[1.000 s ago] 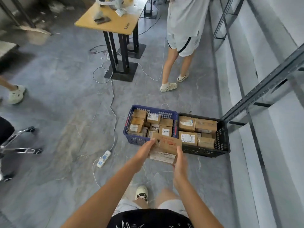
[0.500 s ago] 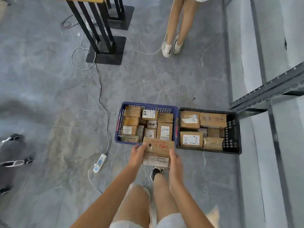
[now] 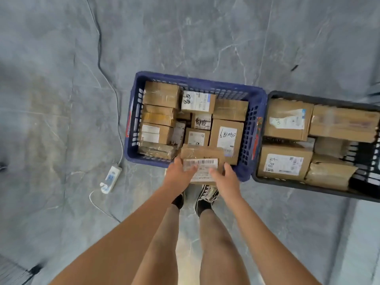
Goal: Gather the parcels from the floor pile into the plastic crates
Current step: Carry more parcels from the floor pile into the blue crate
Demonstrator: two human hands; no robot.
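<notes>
Grey marbled floor (image 3: 205, 38), two crates parked on it

Blue crate (image 3: 255, 99) and black crate (image 3: 320, 99) sit touching side by side, both packed with cardboard parcels. White power strip (image 3: 110, 178) with its cable lies left of the blue one.

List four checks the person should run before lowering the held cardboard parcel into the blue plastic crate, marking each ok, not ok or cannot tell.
1. Grip: left hand and right hand both hold the brown cardboard parcel with the barcode label by its near edge: ok.
2. Position: parcel sits over the near rim of the blue plastic crate: ok.
3. Room: crate is packed with boxes, no open gap visible; parcel would rest on top: not ok.
4. Alternative: black plastic crate shows some free space at its right side: ok.
5. Parcel weight: cannot tell.
</notes>
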